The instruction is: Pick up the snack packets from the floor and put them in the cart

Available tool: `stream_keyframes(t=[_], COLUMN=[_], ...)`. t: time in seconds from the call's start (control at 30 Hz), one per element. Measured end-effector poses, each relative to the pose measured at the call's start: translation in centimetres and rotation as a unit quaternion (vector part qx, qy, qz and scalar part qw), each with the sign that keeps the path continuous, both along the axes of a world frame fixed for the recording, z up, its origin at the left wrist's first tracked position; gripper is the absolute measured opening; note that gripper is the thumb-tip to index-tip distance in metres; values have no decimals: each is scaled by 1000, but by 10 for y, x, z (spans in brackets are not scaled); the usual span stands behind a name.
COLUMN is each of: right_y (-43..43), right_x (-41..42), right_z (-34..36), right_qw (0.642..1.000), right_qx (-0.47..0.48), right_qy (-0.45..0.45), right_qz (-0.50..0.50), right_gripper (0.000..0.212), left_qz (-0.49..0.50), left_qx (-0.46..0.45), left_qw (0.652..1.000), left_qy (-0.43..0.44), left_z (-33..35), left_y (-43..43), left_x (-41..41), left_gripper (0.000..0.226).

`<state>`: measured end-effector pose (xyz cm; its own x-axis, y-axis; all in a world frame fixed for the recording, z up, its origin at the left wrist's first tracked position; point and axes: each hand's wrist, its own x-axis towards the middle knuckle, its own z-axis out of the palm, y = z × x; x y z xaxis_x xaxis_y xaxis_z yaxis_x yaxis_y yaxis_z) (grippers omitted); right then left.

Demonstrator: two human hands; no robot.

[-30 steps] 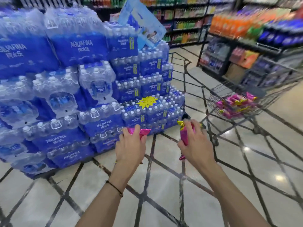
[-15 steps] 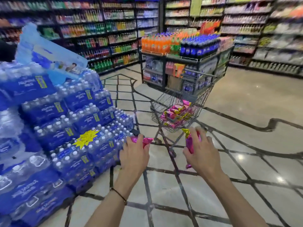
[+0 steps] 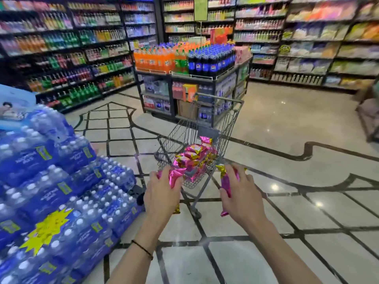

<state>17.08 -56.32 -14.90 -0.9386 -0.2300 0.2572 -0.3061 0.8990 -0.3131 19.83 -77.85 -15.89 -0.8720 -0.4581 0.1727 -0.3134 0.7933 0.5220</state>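
1. Left hand [image 3: 162, 193]: fingers curled round a pink snack packet [image 3: 174, 177], held low, just short of the near end of the cart [image 3: 180, 134].
2. Right hand [image 3: 243, 196]: grips a second pink packet [image 3: 225, 182] upright, gold crimped end on top, lower end poking out below the palm.
3. I log the cart standing on the tiled floor [image 3: 287, 140], straight ahead of both hands, with a heap of pink-and-gold packets [image 3: 194, 154] in its basket.
4. Water bottle packs [image 3: 61, 191] are stacked at left; a drinks display [image 3: 190, 60] stands behind the cart.
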Motion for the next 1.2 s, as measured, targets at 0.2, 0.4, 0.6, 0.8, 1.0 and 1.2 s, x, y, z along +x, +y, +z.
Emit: stream_keyframes(t=[0.2,0.4,0.6,0.8,1.0,1.2], right_y=[-25,-26,-25,-15,-40,-99], right_x=[-108,-228,-372,-516,-628,-708], right_z=[4,-14,-58,-82,-99,-136], right_qw=[1000,999,997,988,969,945], right_qx=[-13,-16,-3,39,77,119], right_qy=[-13,-39,-70,-101,-123,-154], right_qz=[-22,-34,28,108,198,264], right_gripper=[72,76,73,79,76,77], left_qz=[-30,-59,-24,38,122,188], left_qx=[10,1,-7,44,87,117], left_qw=[999,997,997,994,978,960], left_qy=[-34,-48,-74,-94,-143,-172], left_z=[-4,-20,-64,-86,-103,-141], left_y=[-28,-16,-7,24,8,-33], left_x=[-128,-246,-373,-487,-555,-612], left_gripper=[41,37,46,40,52,49])
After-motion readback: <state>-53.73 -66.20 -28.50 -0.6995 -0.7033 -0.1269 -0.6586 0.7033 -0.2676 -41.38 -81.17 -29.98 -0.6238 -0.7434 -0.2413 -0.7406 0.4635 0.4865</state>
